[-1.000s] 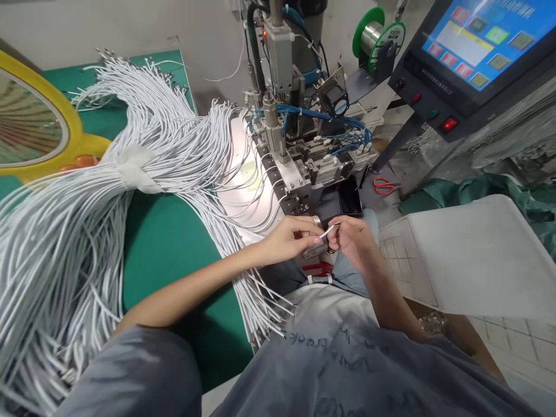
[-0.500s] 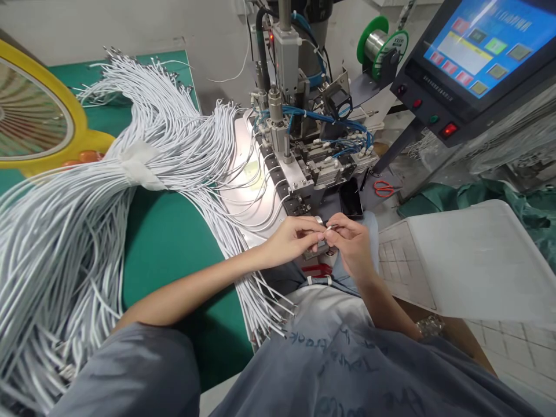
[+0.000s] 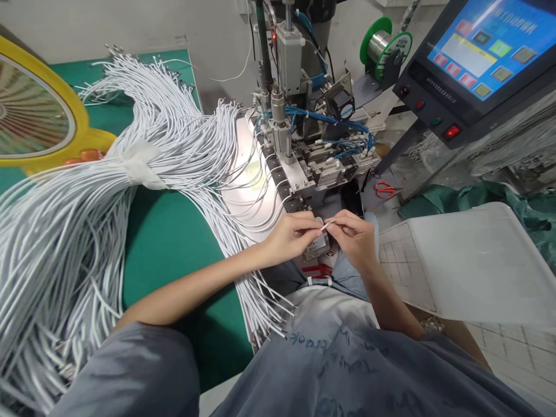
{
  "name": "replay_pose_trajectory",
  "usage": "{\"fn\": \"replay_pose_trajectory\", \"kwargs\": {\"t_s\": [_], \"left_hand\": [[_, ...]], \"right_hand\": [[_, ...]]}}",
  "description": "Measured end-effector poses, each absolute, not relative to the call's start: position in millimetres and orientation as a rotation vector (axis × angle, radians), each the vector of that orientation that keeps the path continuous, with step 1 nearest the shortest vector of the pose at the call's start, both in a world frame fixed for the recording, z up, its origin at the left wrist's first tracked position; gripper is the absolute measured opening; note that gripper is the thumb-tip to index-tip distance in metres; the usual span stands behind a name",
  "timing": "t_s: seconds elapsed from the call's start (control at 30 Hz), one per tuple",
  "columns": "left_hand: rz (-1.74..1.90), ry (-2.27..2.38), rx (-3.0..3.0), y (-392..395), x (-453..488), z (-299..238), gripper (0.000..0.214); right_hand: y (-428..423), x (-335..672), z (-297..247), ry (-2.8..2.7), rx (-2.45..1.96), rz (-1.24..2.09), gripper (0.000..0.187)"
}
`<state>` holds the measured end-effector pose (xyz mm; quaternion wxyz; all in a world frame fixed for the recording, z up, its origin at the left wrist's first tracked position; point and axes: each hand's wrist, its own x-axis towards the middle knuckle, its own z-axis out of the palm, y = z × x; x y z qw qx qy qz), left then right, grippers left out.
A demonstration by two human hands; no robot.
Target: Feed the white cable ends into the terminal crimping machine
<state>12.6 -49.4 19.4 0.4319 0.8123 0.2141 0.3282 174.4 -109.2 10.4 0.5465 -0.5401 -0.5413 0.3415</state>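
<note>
As hands (image 3: pixel 290 236) (image 3: pixel 357 240) pinch cable (image 3: pixel 327 225), spool (image 3: pixel 367 40) carrying wire (image 3: pixel 380 44)

Cables (image 3: pixel 182 156) lie left of the machine (image 3: pixel 282 136), the screen (image 3: pixel 489 46) right.

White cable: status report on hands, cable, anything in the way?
Left hand, right hand: both pinching cable. Short white length showing between them. Machine just beyond; nothing visibly blocking.

Shirt (image 3: pixel 278 376), below and left of the control panel (image 3: pixel 460 113): dark lettering, "track" legible; remaining words broken by folds. Screen (image 3: pixel 469 52), set in the control panel: heading illegible. Spool (image 3: pixel 394 49), just left of the control panel: printed label, characters too small to confirm.
</note>
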Motion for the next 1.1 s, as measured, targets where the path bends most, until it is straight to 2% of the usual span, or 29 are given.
{"fn": "replay_pose_trajectory", "kwargs": {"t_s": [0.17, 0.33, 0.43, 0.53, 0.6, 0.7, 0.8, 0.97, 1.1], "left_hand": [[0.830, 0.466, 2.289, -45.8, 8.5, 17.2, 0.024], [0.914, 0.492, 2.285, -48.2, 9.8, 13.6, 0.022], [0.967, 0.516, 2.412, -49.3, 10.2, 11.2, 0.021], [0.915, 0.518, 2.801, -46.2, 7.5, 13.1, 0.026], [0.810, 0.513, 3.070, -42.6, 4.9, 16.1, 0.029], [0.643, 0.499, 3.227, -38.4, 3.0, 17.4, 0.030], [0.654, 0.634, 3.033, -37.6, 5.2, 11.2, 0.027], [0.758, 0.778, 2.392, -38.2, 11.6, 0.2, 0.018], [0.664, 0.701, 2.380, -33.1, 10.0, 0.5, 0.021]], "right_hand": [[-106.1, 178.0, 13.1, -1.408, -1.321, 0.783, 0.016], [-109.7, 165.4, 6.7, -1.259, -1.307, 0.786, 0.018], [-113.0, 157.1, 3.6, -1.253, -1.380, 0.617, 0.020], [-109.7, 161.6, 3.6, -1.440, -1.461, 0.412, 0.022], [-103.2, 170.4, 4.7, -1.580, -1.461, 0.454, 0.026], [-91.6, 182.0, 5.4, -1.675, -1.426, 0.696, 0.031], [-84.6, 182.6, 3.1, -1.631, -1.413, 0.798, 0.032], [-85.7, 166.2, -8.9, -1.382, -1.389, 0.680, 0.026], [-82.5, 162.7, -24.5, -1.255, -1.370, 0.708, 0.022]]}}
